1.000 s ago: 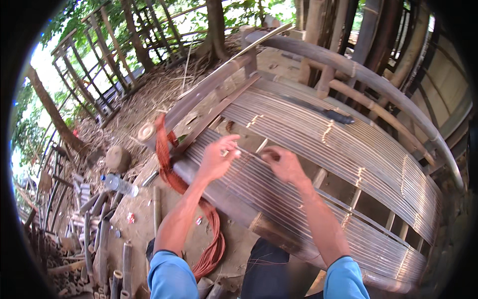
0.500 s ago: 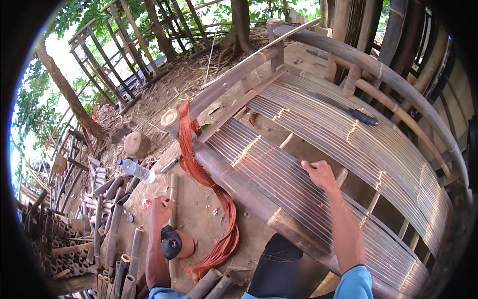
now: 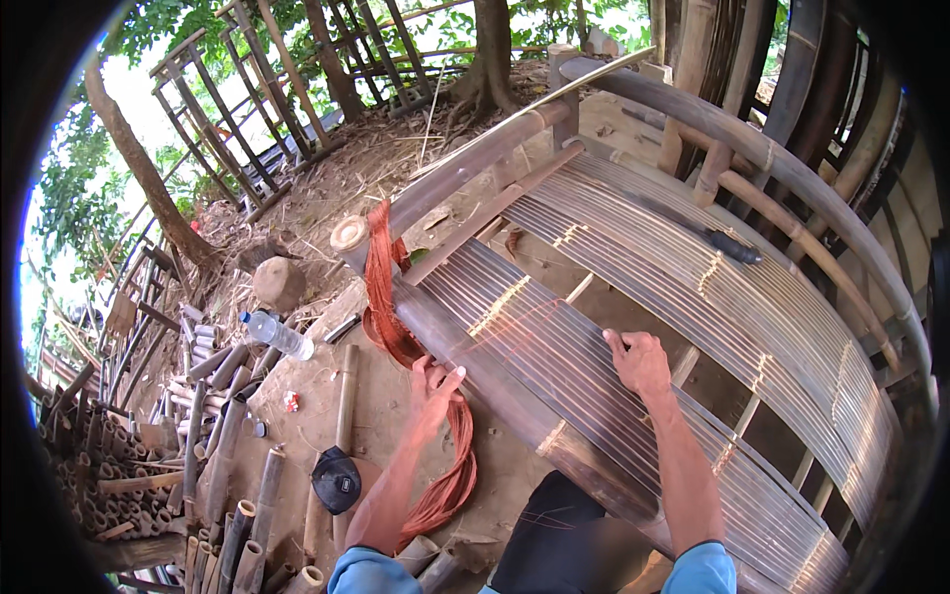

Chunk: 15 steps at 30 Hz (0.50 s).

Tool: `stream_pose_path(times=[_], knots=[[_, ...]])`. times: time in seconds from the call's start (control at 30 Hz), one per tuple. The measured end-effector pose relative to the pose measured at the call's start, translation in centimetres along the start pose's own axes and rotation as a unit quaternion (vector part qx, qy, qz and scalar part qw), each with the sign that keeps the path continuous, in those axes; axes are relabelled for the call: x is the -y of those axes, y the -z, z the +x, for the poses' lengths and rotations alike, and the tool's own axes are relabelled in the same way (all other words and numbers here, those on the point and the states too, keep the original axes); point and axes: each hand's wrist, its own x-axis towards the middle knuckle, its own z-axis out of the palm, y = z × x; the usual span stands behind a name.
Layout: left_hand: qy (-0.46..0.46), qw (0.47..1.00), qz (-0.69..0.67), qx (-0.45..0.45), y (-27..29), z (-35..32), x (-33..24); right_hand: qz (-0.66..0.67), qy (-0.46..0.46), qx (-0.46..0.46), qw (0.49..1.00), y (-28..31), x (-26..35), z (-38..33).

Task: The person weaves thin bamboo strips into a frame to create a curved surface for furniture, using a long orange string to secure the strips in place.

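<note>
A long hank of reddish-brown twine [image 3: 458,465] hangs over the near pole of a bamboo bench and trails down to the ground. At this hank is my left hand [image 3: 431,391], its thumb apart from loosely bent fingers; whether it touches the twine I cannot tell. My right hand [image 3: 641,361] is pinched closed above the dark slats [image 3: 564,371] of the bench seat. What it pinches is too small to make out. Thin red strands [image 3: 515,332] run across the slats between the hands. Pale bindings [image 3: 498,307] cross the slats.
A black-handled knife [image 3: 734,247] lies on the far slats. On the ground are a water bottle [image 3: 277,335], a red-and-white scrap [image 3: 291,400], a black cap [image 3: 336,480] and a round stone [image 3: 279,284]. Cut bamboo pieces [image 3: 223,455] are heaped at left. A curved rail [image 3: 782,153] borders the bench.
My left hand has moved right from beside the red-and-white scrap to the twine hank. The scrap stays on the ground. My right hand holds nearly the same pose over the slats.
</note>
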Motion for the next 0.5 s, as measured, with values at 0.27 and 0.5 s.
stream_pose_path(times=[0.27, 0.5], knots=[[0.053, 0.973, 0.212, 0.072, 2.0, -0.8, -2.9, 0.010, 0.010, 0.012, 1.000, 0.2, -0.2, 0.4], [-0.143, 0.983, 0.035, 0.114, -0.7, -0.5, -11.8, -0.027, -0.014, 0.001, 1.000, 0.0, -0.4, 0.1]])
